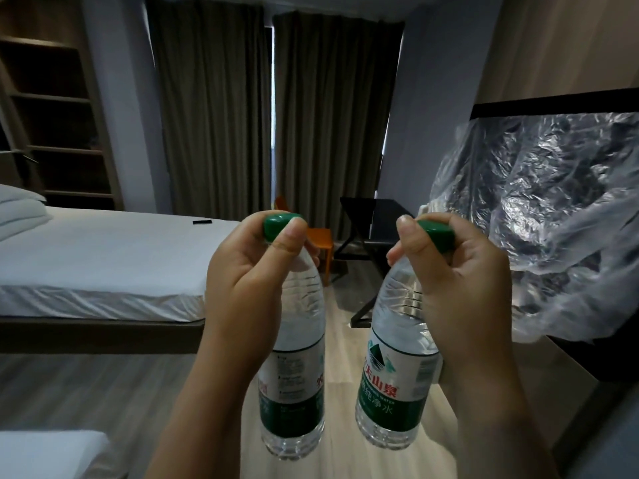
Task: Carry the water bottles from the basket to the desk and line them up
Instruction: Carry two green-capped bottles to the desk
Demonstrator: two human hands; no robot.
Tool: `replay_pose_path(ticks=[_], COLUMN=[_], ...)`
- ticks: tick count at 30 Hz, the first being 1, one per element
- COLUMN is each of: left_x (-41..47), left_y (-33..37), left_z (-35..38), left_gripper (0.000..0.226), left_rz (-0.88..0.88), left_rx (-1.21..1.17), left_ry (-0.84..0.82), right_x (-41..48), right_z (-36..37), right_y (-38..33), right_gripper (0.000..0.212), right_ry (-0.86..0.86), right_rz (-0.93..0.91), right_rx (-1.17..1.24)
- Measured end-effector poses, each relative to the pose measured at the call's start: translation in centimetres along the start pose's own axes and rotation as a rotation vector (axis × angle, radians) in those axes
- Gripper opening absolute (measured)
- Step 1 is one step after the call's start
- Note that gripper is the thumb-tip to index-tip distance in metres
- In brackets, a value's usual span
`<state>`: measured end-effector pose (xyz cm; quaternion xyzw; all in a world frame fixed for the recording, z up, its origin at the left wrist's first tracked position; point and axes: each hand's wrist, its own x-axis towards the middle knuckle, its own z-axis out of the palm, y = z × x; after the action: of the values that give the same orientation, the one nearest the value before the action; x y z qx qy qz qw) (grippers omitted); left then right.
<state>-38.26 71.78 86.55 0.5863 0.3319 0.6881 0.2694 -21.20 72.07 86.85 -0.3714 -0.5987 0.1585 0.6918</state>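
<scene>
Up close, above the pale plank floor point(345, 305), two clear, ribbed plastic bottles hang by their necks. The left hand point(249, 281) curls tight round the left bottle point(297, 392) just under its green cap; the right hand point(460, 281) grips the right bottle point(394, 385) likewise. Glossy white-and-green labels, bottles apart. A smooth white bed point(103, 264) lies left, pleated curtains point(221, 115) hang far back, and a crinkled plastic sheet point(539, 209) is on the right.
</scene>
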Motion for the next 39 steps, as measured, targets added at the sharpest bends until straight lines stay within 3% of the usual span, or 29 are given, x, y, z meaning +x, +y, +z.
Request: replay_pose_path(ticks=[16,30,39], left_x=[22.2,40.9,50.8], left_y=[-17.8,-33.2,-43.5], left_z=[4.4,13.7,15.9], left_gripper=[0.024,0.024,0.025], left_rz=[-0.028,0.066,0.048], left_rx=[0.058,0.177,0.190], left_ry=[-0.081,0.039,0.008], right_x=[18.9,37.7,46.4], right_z=[9.3,12.4,16.8], right_y=[17.7,35.8,47.0], right_gripper=[0.014,0.010,0.009], right_ry=[0.053,0.028,0.027], right_rz=[-0.034,-0.031,-0.005], right_rx=[-0.039,0.030,0.009])
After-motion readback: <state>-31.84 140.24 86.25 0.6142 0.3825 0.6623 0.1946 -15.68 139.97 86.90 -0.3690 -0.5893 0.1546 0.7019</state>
